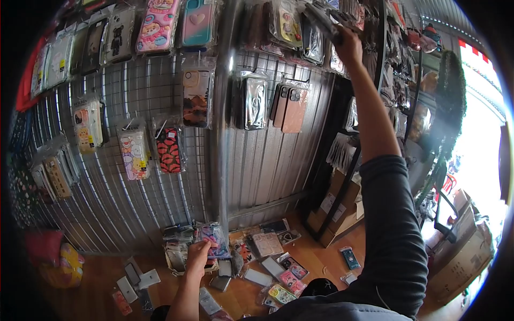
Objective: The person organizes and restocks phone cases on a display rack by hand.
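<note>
My right hand (349, 47) is raised to the upper right of the rack, its fingers closed on a dark packaged phone case (324, 23). Beside it hang a yellow-framed phone case (289, 24) and other bagged cases on hooks. Low down, my left hand (198, 255) grips a phone case with a pink and blue pattern (213, 235) in a clear bag. This case is just over a box (174, 267) packed with more bagged cases. Part of each held case is hidden by my fingers or by neighbouring packets.
Wire grid panels (107, 166) hold several hanging cases, including brown ones (293, 111). Loose cases lie across the wooden floor (316, 257). A cardboard box (342, 206) stands behind a dark post. At right are a larger carton (455, 251) and a bright opening.
</note>
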The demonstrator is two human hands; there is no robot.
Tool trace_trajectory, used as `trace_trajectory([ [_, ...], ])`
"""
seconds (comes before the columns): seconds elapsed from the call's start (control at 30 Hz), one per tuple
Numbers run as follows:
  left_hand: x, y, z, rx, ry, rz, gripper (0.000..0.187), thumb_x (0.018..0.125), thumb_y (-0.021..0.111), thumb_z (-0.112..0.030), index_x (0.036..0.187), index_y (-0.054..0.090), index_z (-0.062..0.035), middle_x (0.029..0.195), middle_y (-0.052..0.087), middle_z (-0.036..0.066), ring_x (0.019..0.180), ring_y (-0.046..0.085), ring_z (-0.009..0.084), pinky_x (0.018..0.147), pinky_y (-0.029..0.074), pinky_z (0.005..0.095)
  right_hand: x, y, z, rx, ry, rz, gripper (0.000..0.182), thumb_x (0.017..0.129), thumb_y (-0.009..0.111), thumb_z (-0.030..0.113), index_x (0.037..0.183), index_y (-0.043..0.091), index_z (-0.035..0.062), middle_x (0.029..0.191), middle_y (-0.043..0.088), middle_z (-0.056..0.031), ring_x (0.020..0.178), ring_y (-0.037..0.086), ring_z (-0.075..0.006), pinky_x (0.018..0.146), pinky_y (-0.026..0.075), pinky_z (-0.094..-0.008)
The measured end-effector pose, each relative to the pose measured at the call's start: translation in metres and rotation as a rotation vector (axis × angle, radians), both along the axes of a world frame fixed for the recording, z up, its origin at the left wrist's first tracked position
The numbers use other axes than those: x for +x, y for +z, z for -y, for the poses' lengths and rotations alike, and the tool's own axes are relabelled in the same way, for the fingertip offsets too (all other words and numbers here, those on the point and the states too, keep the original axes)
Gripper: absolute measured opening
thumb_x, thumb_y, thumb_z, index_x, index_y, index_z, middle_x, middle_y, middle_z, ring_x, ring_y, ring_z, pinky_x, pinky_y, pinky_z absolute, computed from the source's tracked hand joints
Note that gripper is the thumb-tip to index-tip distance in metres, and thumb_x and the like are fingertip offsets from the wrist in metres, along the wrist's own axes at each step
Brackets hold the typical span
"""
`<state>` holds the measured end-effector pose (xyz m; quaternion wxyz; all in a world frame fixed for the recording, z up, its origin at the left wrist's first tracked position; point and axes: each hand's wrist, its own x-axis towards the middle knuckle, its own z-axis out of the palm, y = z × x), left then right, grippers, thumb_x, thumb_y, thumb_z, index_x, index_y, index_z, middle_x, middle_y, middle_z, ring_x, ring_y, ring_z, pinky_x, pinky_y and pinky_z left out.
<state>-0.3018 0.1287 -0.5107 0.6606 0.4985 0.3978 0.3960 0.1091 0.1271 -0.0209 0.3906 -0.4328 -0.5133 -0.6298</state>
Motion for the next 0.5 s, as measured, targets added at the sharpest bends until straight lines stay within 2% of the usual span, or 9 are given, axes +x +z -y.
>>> trace_trajectory([
  [0.03, -0.001, 0.0, 0.001, 0.002, -0.012, 0.012, 0.022, 0.085, 0.048, -0.02, 0.079, 0.062, -0.0046, 0.075, 0.057, 0.003, 0.048, 0.052, 0.0099, 0.038, 0.043, 0.0183, -0.004, -0.013, -0.007, 0.044, -0.028, 0.043, 0.034, 0.07, 0.061, 0.017, 0.104, 0.057, 0.0172, 0.095, 0.061, -0.0081, 0.089, 0.055, -0.0293, 0.073, 0.046, -0.038],
  [0.1, -0.003, 0.004, 0.005, 0.005, -0.018, 0.022, 0.021, 0.085, 0.048, -0.02, 0.08, 0.062, -0.0044, 0.075, 0.057, 0.003, 0.049, 0.052, 0.0095, 0.038, 0.043, 0.0184, -0.006, -0.034, -0.021, -0.018, 0.028, 0.091, 0.042, 0.07, 0.058, 0.007, 0.111, 0.052, 0.0119, 0.113, 0.053, -0.0079, 0.095, 0.051, -0.0309, 0.081, 0.043, -0.0366],
  [0.17, -0.005, 0.012, 0.009, 0.019, -0.021, 0.013, 0.021, 0.085, 0.048, -0.019, 0.08, 0.062, -0.0041, 0.075, 0.057, 0.003, 0.05, 0.053, 0.0087, 0.038, 0.043, 0.0182, -0.014, -0.048, -0.026, 0.001, -0.018, 0.022, 0.046, 0.069, 0.059, 0.007, 0.114, 0.049, 0.0104, 0.117, 0.05, -0.0078, 0.099, 0.048, -0.0312, 0.085, 0.041, -0.0361],
  [0.37, -0.01, 0.014, 0.011, 0.029, -0.007, -0.01, 0.022, 0.086, 0.048, -0.019, 0.08, 0.062, -0.0033, 0.079, 0.058, 0.004, 0.052, 0.053, 0.0084, 0.039, 0.044, 0.0178, -0.015, -0.064, -0.028, -0.082, -0.119, -0.098, 0.052, 0.068, 0.061, 0.011, 0.118, 0.045, 0.0118, 0.121, 0.046, -0.0066, 0.105, 0.044, -0.0298, 0.086, 0.04, -0.0381],
  [0.5, -0.011, 0.013, 0.012, 0.041, -0.003, -0.018, 0.022, 0.086, 0.048, -0.019, 0.08, 0.062, -0.0033, 0.08, 0.058, 0.004, 0.051, 0.053, 0.0083, 0.039, 0.044, 0.0177, -0.024, -0.066, -0.013, -0.018, -0.193, -0.077, 0.046, 0.065, 0.059, 0.012, 0.11, 0.05, 0.0118, 0.113, 0.05, -0.0063, 0.105, 0.044, -0.0281, 0.085, 0.037, -0.0406],
])
